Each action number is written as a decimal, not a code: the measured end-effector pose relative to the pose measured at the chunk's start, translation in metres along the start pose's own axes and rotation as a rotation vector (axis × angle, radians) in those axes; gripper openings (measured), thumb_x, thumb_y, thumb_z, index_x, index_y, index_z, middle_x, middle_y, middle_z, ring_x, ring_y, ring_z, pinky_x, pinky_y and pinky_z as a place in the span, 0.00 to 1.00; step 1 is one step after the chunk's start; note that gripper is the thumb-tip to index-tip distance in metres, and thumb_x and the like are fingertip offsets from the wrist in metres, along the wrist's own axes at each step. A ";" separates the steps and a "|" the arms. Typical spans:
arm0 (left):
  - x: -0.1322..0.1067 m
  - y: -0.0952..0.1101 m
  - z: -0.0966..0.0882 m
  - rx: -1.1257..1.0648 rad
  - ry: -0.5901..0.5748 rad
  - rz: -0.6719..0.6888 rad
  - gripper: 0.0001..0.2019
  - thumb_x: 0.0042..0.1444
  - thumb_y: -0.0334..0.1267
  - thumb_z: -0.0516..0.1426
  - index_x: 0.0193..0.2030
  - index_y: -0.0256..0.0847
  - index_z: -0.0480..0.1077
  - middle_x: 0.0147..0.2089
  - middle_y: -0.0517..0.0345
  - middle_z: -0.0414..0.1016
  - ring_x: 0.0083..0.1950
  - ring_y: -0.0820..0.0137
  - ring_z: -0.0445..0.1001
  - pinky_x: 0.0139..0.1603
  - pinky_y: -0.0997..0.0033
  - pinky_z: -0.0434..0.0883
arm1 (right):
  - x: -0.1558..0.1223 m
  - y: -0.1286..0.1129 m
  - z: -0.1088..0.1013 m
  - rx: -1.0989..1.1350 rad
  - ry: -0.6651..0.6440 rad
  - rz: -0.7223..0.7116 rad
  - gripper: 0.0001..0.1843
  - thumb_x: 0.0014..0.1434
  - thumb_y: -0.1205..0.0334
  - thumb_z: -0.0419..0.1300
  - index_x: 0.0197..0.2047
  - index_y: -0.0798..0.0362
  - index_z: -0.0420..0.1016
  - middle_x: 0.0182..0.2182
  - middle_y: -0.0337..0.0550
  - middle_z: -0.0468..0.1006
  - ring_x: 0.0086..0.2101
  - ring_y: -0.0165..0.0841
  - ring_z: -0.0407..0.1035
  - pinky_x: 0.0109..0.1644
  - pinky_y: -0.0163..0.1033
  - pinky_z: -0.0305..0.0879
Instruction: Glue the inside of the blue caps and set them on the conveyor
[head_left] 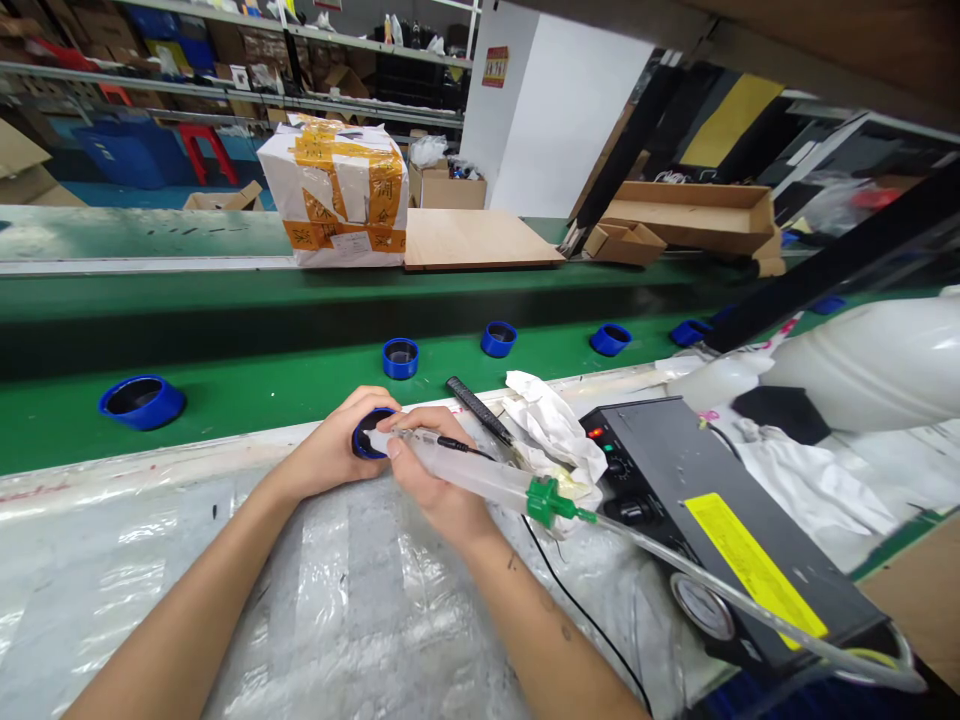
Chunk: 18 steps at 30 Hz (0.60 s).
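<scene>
Syringe (480,475), clear plastic with a green fitting (544,500) and tube (675,552), gripped in the right hand (427,470); its tip meets the blue cap (361,447) clasped in the left hand (330,445).

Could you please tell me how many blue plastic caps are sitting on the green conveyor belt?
6: one at far left, then one, one, one and one rightward along the belt, and a last beyond the black bar; more may be hidden behind that bar.
</scene>
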<state>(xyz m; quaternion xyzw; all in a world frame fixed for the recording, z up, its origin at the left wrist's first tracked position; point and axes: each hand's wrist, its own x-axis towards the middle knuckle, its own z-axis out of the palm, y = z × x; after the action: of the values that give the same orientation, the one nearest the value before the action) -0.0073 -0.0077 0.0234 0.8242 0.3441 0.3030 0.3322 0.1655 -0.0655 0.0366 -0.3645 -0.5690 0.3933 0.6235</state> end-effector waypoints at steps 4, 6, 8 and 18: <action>-0.001 -0.001 0.000 -0.008 0.003 0.018 0.21 0.55 0.30 0.63 0.55 0.45 0.67 0.56 0.52 0.68 0.60 0.60 0.70 0.62 0.60 0.70 | 0.001 -0.002 0.000 -0.013 0.021 0.004 0.06 0.58 0.64 0.66 0.40 0.47 0.76 0.40 0.40 0.85 0.40 0.35 0.80 0.48 0.41 0.76; -0.001 -0.002 0.001 -0.017 0.007 0.026 0.21 0.55 0.30 0.63 0.55 0.45 0.67 0.57 0.52 0.68 0.60 0.60 0.70 0.62 0.60 0.70 | 0.001 -0.003 0.000 -0.014 0.026 0.005 0.06 0.58 0.64 0.66 0.40 0.47 0.76 0.40 0.40 0.85 0.40 0.35 0.80 0.48 0.42 0.76; -0.001 -0.002 0.001 -0.025 0.011 0.030 0.22 0.55 0.30 0.63 0.56 0.46 0.66 0.57 0.52 0.67 0.61 0.60 0.70 0.62 0.60 0.70 | 0.001 -0.003 -0.001 -0.006 0.030 0.009 0.06 0.58 0.64 0.66 0.40 0.47 0.76 0.40 0.41 0.85 0.41 0.36 0.80 0.49 0.43 0.76; 0.000 0.000 0.002 -0.007 0.017 0.008 0.20 0.55 0.32 0.62 0.54 0.45 0.67 0.56 0.53 0.68 0.61 0.59 0.71 0.62 0.59 0.70 | 0.001 0.002 -0.002 0.034 0.062 -0.003 0.07 0.59 0.65 0.66 0.42 0.45 0.76 0.42 0.39 0.84 0.45 0.35 0.79 0.53 0.43 0.76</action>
<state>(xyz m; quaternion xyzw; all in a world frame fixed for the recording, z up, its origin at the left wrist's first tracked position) -0.0061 -0.0083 0.0226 0.8218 0.3428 0.3126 0.3309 0.1676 -0.0637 0.0354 -0.3652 -0.5431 0.3903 0.6476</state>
